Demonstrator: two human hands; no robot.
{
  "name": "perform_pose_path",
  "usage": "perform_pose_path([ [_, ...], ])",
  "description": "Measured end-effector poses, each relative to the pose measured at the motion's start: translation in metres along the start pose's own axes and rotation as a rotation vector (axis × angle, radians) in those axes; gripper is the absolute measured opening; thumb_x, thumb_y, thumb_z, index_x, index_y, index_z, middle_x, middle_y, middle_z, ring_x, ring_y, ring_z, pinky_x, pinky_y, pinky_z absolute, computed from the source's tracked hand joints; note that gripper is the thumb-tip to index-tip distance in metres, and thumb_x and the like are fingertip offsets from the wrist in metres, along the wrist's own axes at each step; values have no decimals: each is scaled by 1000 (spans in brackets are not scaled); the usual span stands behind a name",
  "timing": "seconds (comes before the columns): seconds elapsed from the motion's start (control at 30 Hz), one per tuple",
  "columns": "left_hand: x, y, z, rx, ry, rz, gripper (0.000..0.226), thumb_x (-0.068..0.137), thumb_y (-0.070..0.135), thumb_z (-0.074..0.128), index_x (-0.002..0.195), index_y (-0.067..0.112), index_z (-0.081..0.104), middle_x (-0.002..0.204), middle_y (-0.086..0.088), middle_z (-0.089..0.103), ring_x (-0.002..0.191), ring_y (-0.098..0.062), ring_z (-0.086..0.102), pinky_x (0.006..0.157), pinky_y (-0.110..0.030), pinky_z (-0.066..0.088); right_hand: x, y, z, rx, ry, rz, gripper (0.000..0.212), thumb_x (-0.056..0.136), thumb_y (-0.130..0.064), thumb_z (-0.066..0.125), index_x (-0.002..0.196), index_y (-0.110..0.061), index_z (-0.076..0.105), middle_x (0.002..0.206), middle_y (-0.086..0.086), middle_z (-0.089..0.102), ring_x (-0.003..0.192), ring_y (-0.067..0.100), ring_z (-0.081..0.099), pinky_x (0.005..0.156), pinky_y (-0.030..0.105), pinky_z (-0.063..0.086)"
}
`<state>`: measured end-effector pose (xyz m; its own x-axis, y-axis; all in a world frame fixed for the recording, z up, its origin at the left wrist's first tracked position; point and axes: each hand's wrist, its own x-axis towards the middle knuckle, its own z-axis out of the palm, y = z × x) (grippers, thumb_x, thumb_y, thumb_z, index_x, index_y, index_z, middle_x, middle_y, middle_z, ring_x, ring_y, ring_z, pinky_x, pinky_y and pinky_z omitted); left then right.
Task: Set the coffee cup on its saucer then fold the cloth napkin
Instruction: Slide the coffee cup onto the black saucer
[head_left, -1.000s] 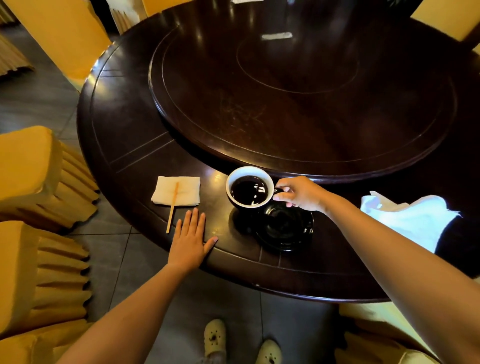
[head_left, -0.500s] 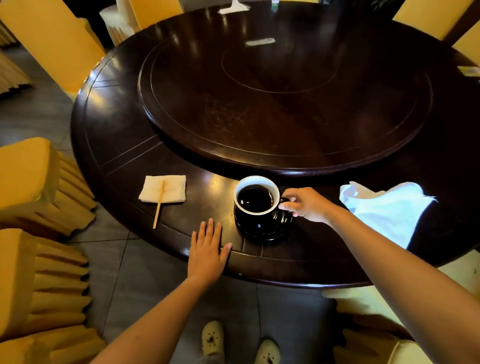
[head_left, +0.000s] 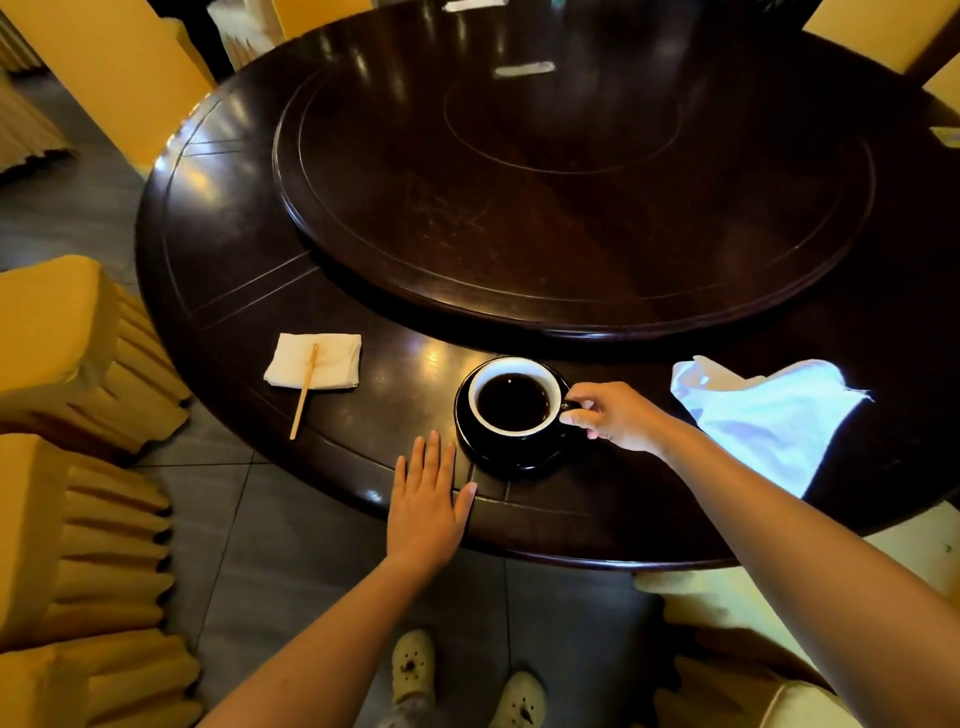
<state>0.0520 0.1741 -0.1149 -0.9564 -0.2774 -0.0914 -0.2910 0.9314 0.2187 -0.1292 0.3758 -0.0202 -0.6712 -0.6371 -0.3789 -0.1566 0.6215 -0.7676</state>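
Observation:
A black coffee cup (head_left: 513, 401) with a white inside, full of dark coffee, stands on its black saucer (head_left: 498, 453) near the table's front edge. My right hand (head_left: 613, 415) pinches the cup's handle on the right side. Flat on the table edge, just left of the saucer, lies my left hand (head_left: 426, 499), its fingers spread and nothing in it. A crumpled white cloth napkin (head_left: 769, 415) lies unfolded to the right of the cup, beyond my right forearm.
A folded paper napkin (head_left: 317, 359) with a wooden stir stick (head_left: 305, 395) across it lies left of the cup. The dark round table (head_left: 228, 291) carries a large lazy Susan (head_left: 571, 171). Yellow covered chairs (head_left: 62, 364) stand around.
My right hand carried the cup rightwards and down onto the saucer, where it now rests. The left hand stayed flat on the table edge.

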Motion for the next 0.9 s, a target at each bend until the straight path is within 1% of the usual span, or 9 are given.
perform_pose_path([
  [0.1, 0, 1, 2, 7, 16, 3, 63, 94, 52, 20, 143, 22, -5, 151, 0, -10, 138, -16, -18, 113, -35, -10, -2, 2, -1, 20, 10, -3, 19, 89, -17, 59, 73, -28, 58, 65, -5, 46, 61, 14, 51, 61, 20, 43],
  [0.3, 0, -1, 5, 17, 32, 4, 62, 94, 53, 21, 140, 23, -8, 150, 1, -10, 138, -17, -16, 113, -35, -9, -2, 5, -1, 30, 24, 17, 27, 89, -18, 60, 67, -34, 55, 66, -9, 48, 60, 10, 53, 58, 18, 41],
  [0.37, 1, -1, 5, 23, 26, 7, 62, 94, 53, 20, 140, 23, -9, 149, 1, -12, 138, -17, -17, 113, -35, -9, 0, 8, -2, 23, 21, 34, 21, 88, -20, 61, 69, -28, 57, 66, -7, 49, 61, 12, 55, 59, 20, 42],
  [0.4, 1, -1, 5, 24, 25, 8, 62, 94, 53, 20, 140, 23, -9, 149, 1, -12, 138, -17, -18, 113, -36, -9, 1, 9, -2, 13, 15, 48, 15, 88, -21, 62, 73, -19, 59, 66, -5, 48, 62, 13, 56, 60, 21, 42],
  [0.47, 1, -1, 4, 18, 19, 10, 63, 94, 52, 21, 140, 22, -9, 149, 1, -13, 138, -17, -18, 113, -36, -10, 3, 10, -2, -3, 12, 72, 20, 86, -23, 63, 81, -4, 57, 67, -2, 46, 62, 16, 56, 62, 26, 42],
  [0.6, 2, 2, -4, 50, -35, 17, 65, 95, 51, 20, 144, 18, -7, 154, -5, -11, 140, -20, -18, 114, -38, -8, 0, 8, -1, 64, 45, 120, 18, 85, -20, 65, 95, -9, 56, 68, 0, 50, 61, 15, 58, 53, 24, 41],
  [0.77, -2, 11, -24, 127, -86, 77, 67, 95, 49, 28, 146, 11, 7, 156, -12, 2, 144, -27, -1, 117, -39, 7, -22, 9, -15, 101, 71, 152, 29, 87, -19, 62, 114, -13, 52, 86, 4, 60, 69, 17, 60, 59, 24, 47],
  [0.83, -13, 22, -30, 149, -55, 123, 67, 91, 46, 45, 141, 5, 27, 151, -17, 24, 140, -31, 22, 113, -41, 25, -35, 14, -24, 20, 90, 174, 31, 89, -22, 60, 117, -14, 52, 95, 8, 64, 80, 19, 59, 68, 25, 46],
  [0.9, -25, 38, -32, 177, -42, 202, 65, 74, 46, 70, 121, 3, 58, 128, -18, 57, 119, -30, 55, 93, -40, 49, -51, 23, -34, -104, 168, 187, 30, 90, -24, 57, 118, -15, 53, 103, 8, 65, 90, 18, 59, 76, 23, 43],
])
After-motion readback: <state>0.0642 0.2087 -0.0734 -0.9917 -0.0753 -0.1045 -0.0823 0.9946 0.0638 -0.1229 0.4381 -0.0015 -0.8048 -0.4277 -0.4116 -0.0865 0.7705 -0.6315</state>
